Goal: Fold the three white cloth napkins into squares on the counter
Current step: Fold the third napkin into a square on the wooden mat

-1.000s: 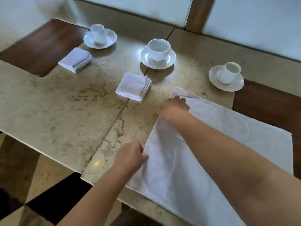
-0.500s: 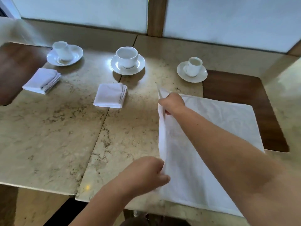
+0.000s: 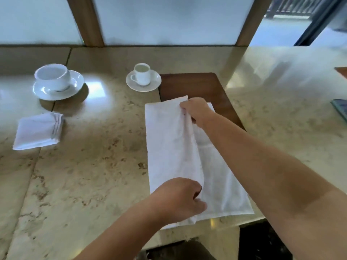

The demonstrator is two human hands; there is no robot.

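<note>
A large white napkin (image 3: pixel 169 147) lies on the marble counter (image 3: pixel 93 166), its left half turned over onto the right half. My right hand (image 3: pixel 195 111) pinches the far corner of that turned-over layer. My left hand (image 3: pixel 180 197) pinches the near corner of the same layer, by the counter's front edge. The lower layer (image 3: pixel 221 184) shows to the right of the folded edge, partly under my right forearm. One folded square napkin (image 3: pixel 38 131) rests at the left. A third napkin is out of view.
A large cup on a saucer (image 3: pixel 56 81) stands at the back left and a small cup on a saucer (image 3: pixel 143 76) behind the napkin. A dark wooden inlay (image 3: pixel 191 85) lies under the napkin's far end. A dark object (image 3: pixel 340 109) sits at the right edge.
Both hands lifted the napkin's left edge and carried it rightward over the rest, halving its width. The camera swung right, so the far-left napkin and cup left the view.
</note>
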